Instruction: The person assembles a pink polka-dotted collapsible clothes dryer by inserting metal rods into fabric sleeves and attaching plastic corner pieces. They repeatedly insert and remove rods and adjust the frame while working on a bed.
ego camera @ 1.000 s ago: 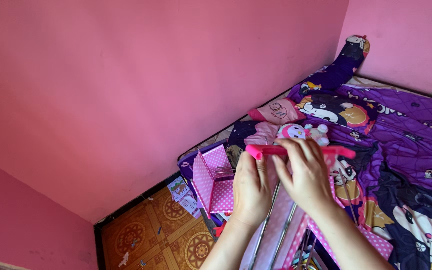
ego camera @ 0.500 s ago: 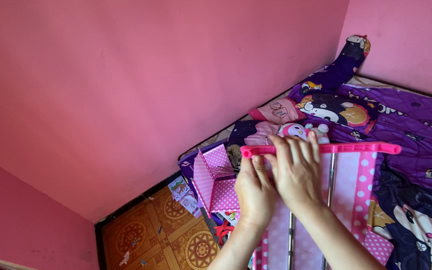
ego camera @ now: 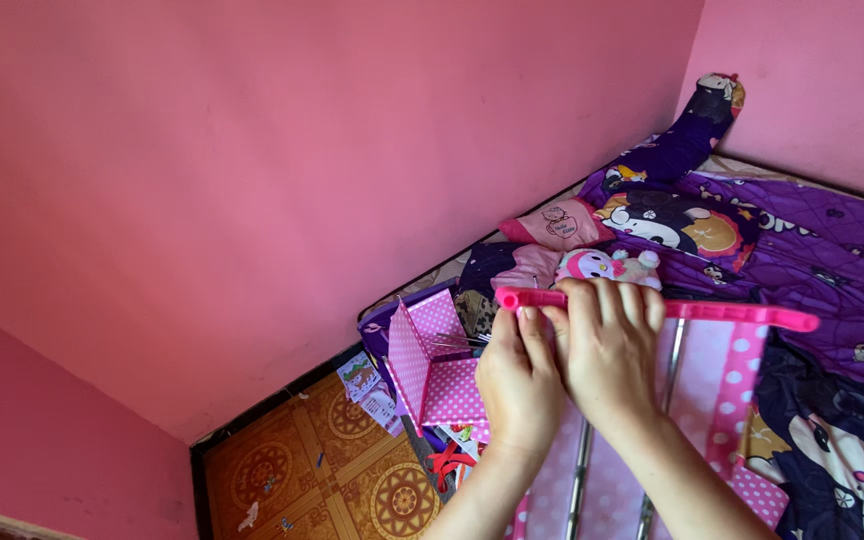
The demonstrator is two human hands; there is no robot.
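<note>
Both of my hands grip a bright pink plastic bar that tops a pink polka-dot fabric rack with metal rods. My left hand holds the bar near its left end from below. My right hand wraps its fingers over the bar just to the right. The dotted fabric panel hangs down from the bar over the bed.
A small pink polka-dot box stands open at the bed's edge. A purple cartoon-print bedspread covers the bed, with a pink pillow, a plush toy and a long bolster. Papers lie on the patterned floor.
The pink bar swung from a short, foreshortened view to its full length, then dropped slightly and tilted down to the right. My hands stayed clamped at its left end.
</note>
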